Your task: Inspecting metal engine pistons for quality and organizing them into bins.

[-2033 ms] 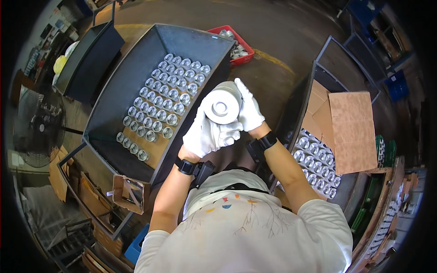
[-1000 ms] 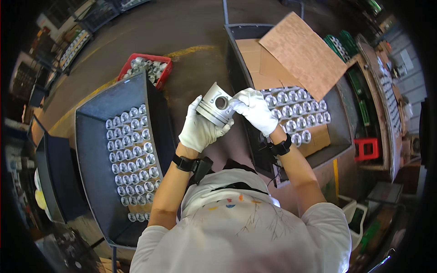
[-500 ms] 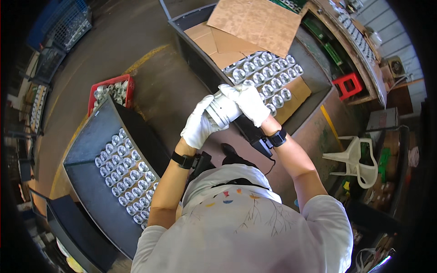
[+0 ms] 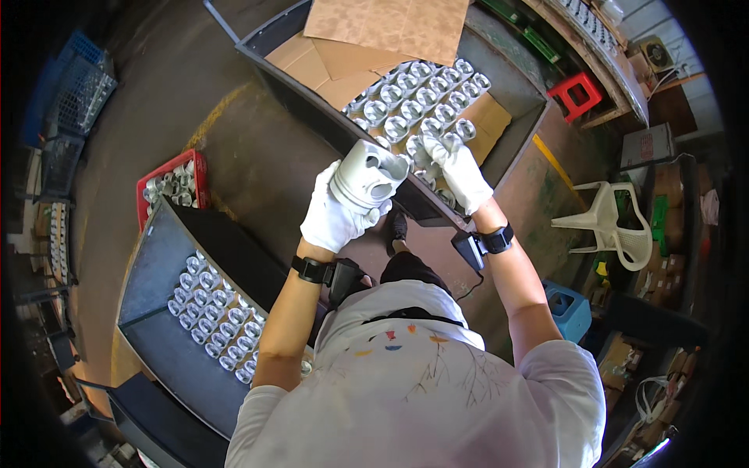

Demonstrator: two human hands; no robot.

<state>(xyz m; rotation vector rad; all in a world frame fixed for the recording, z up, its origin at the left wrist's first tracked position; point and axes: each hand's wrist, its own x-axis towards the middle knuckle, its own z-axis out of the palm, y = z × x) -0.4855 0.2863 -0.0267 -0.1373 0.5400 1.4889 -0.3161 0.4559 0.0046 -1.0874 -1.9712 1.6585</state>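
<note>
Your left hand (image 4: 337, 217) gripped a metal piston (image 4: 359, 183) before the grey bin (image 4: 511, 78). Your right hand (image 4: 462, 173) was among the standing pistons (image 4: 395, 129); its grip could not be determined. Picking appeared in hand; the next move seemingly required clearing neighbours.

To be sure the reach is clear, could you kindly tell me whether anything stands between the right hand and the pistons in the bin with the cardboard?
Nothing visible does: the right hand is at the nearest pistons, though contact is unclear. The cardboard sheet lies beyond, toward the far side of the bin.
</note>
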